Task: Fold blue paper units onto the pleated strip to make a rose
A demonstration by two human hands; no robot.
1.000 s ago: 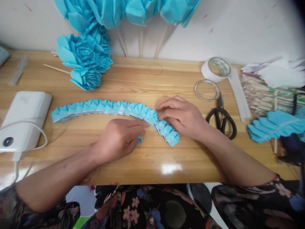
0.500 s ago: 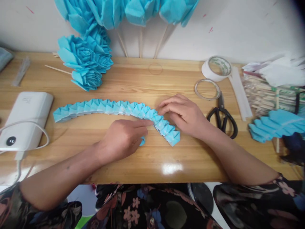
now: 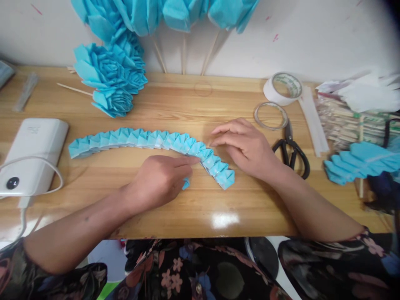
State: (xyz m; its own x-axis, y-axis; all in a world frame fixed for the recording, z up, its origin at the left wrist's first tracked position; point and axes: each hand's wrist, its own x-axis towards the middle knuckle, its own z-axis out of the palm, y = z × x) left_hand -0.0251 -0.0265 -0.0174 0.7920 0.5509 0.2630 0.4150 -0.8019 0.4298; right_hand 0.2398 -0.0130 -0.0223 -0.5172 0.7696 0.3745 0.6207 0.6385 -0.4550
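A long chain of folded light-blue paper pieces (image 3: 134, 139) lies in an arc across the wooden table (image 3: 175, 104). My left hand (image 3: 161, 179) rests just below the chain, its forefinger pointing onto it, the other fingers curled round a small blue paper piece (image 3: 186, 183). My right hand (image 3: 245, 146) lies flat beside the chain's right end, fingers stretched out and a little apart from the paper.
Blue paper flowers (image 3: 109, 77) on sticks lie at the back left. A white power bank (image 3: 31, 154) with cable sits left. Tape rolls (image 3: 283, 87), black scissors (image 3: 292, 152), white strips and more blue folded paper (image 3: 359, 162) crowd the right.
My right hand has lifted off the chain and drawn slightly back to the right. My left forefinger has slid right along the chain.
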